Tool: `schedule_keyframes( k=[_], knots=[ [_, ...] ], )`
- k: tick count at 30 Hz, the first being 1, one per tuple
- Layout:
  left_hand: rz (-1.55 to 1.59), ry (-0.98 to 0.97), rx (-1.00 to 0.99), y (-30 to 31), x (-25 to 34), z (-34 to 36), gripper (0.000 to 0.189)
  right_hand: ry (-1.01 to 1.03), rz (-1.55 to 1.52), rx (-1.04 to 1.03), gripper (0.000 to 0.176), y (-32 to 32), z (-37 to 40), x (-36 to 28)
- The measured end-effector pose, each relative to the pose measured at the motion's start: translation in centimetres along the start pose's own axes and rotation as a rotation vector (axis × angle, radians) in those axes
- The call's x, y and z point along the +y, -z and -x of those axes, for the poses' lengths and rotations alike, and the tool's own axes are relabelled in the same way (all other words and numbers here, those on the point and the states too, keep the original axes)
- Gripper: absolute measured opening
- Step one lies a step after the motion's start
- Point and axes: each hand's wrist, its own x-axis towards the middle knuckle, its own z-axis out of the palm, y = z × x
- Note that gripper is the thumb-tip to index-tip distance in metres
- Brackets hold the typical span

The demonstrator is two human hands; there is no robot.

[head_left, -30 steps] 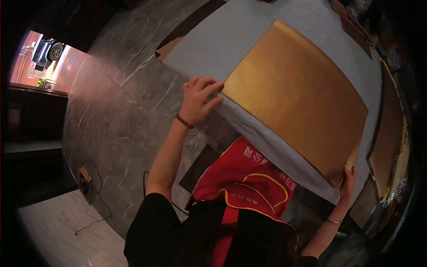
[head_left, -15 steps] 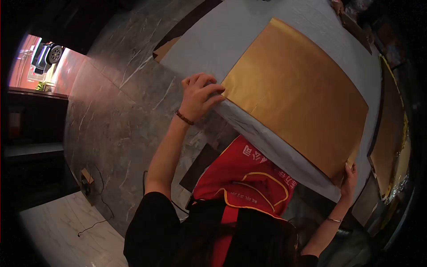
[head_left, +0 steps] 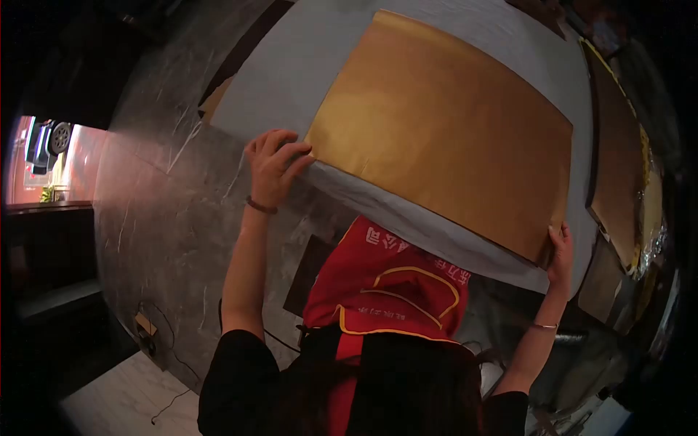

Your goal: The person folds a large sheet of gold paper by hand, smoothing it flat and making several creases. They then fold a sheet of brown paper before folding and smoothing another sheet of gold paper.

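A large rectangular gold sheet (head_left: 443, 138) with a smooth, slightly shiny face spreads over a pale cloth-like cover (head_left: 269, 94). At its left corner, my left hand (head_left: 275, 166) pinches the edge between thumb and fingers. My right hand (head_left: 560, 254) grips the opposite near corner, the thumb on the face and the other fingers hidden behind it. Along the side closest to me, the pale cover shows below the sheet's edge. My red apron (head_left: 392, 283) with yellow trim and white lettering lies beneath that edge.
Brown boards (head_left: 614, 160) with yellow-edged wrapping stand to the right. Grey marbled floor (head_left: 167, 240) stretches along the left, with a thin black cable (head_left: 171, 327) on it. A white marbled slab (head_left: 123, 400) is at lower left. Through a far opening, a car (head_left: 51, 145) shows.
The gold sheet and both hands have shifted left and upward in the view, as have the surroundings. Both hands keep their hold on the sheet's corners.
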Motion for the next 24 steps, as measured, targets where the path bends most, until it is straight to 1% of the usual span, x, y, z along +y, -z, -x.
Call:
schedule_keyframes(
  k=[2, 4, 5, 7, 9, 10, 11, 12, 13, 14, 15, 16, 18, 21, 23, 24],
  knots=[
    [0.020, -0.013, -0.011, -0.2, -0.5, 0.3, 0.017, 0.010, -0.034, -0.062, 0.042, 0.0, 0.1, 0.0],
    [0.047, -0.030, -0.024, -0.6, -0.5, 0.1, 0.016, -0.023, -0.022, -0.024, 0.041, 0.5, -0.1, 0.3],
    [0.049, -0.079, -0.056, -0.3, -0.4, -0.4, 0.014, -0.017, -0.017, 0.014, 0.041, 0.2, 0.0, 0.0],
    [0.071, -0.143, -0.092, -0.1, -0.5, -0.8, 0.011, 0.008, -0.013, 0.003, 0.040, -0.6, 0.2, -0.3],
    [0.206, -0.077, -0.269, 0.0, -0.8, -1.2, 0.009, 0.006, -0.030, 0.043, 0.039, -1.3, 0.5, -0.4],
    [0.231, -0.099, -0.270, 0.2, -0.9, -1.4, 0.009, 0.002, -0.050, 0.060, 0.039, -1.4, 0.6, -0.5],
    [0.129, -0.149, -0.294, 0.5, -1.0, -1.6, 0.012, 0.014, -0.047, 0.093, 0.039, -1.3, 0.6, -0.5],
    [0.029, -0.200, -0.316, 0.5, -0.8, -1.8, 0.015, 0.013, -0.043, 0.061, 0.039, -1.0, 0.6, -0.4],
    [0.051, -0.223, -0.316, 0.6, -0.3, -2.0, 0.015, 0.012, -0.043, 0.025, 0.039, -0.8, 0.5, -0.2],
    [-0.005, -0.244, -0.313, 0.8, 0.1, -2.1, 0.019, 0.019, -0.045, 0.052, 0.039, -0.8, 0.4, -0.2],
    [-0.065, -0.263, -0.308, 0.8, 0.4, -2.0, 0.023, 0.030, -0.041, 0.032, 0.040, -0.8, 0.3, -0.1],
    [-0.053, -0.280, -0.308, 0.5, 0.8, -2.0, 0.023, 0.038, -0.039, 0.009, 0.041, -0.9, 0.3, -0.1],
    [-0.082, -0.258, -0.272, 0.0, 1.4, -1.7, 0.027, 0.034, -0.061, 0.030, 0.042, -1.2, 0.5, -0.5],
    [-0.092, -0.259, -0.223, -0.8, 1.1, -1.3, 0.025, -0.009, -0.083, 0.022, 0.046, -1.3, 1.0, -1.2],
    [-0.091, -0.253, -0.205, -1.3, 0.7, -0.9, 0.025, 0.032, 0.123, 0.080, 0.047, -1.0, 0.9, -1.2],
    [-0.095, -0.242, -0.185, -1.5, 0.6, -0.8, 0.024, 0.033, 0.121, 0.084, 0.047, -0.9, 0.9, -1.1]
  ],
)
